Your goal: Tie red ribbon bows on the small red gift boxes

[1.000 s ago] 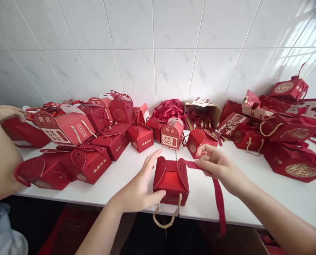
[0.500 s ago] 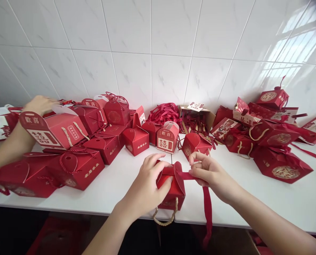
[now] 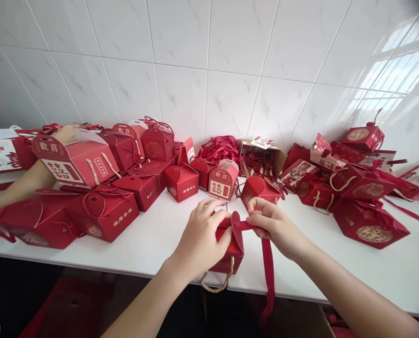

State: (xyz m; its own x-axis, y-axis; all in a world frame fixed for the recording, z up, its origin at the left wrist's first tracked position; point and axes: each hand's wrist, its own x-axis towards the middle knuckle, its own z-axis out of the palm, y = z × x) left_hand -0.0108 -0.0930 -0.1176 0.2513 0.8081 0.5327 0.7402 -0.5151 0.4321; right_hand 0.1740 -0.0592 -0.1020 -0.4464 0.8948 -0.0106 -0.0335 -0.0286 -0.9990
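A small red box point(image 3: 234, 253) with a beige rope handle point(image 3: 218, 286) stands at the table's front edge. My left hand point(image 3: 204, 232) is closed round its top and left side, and the fingertips are partly hidden behind the flaps. A red ribbon point(image 3: 268, 267) runs from the hole in the box's upright round flap to my right hand point(image 3: 269, 223), which pinches it between thumb and fingers. The ribbon's long end hangs down past the table edge.
Several red boxes point(image 3: 119, 216) are piled at the left, where another person's arm point(image 3: 26, 188) reaches in. Red ribbons point(image 3: 219, 150) and an open carton point(image 3: 281, 157) lie by the wall. More boxes point(image 3: 374, 225) are stacked on the right of the white table point(image 3: 153, 239).
The view has shifted slightly. My left hand has moved over the box's top, covering more of it. My right hand still pinches the ribbon, a little closer to the flap.
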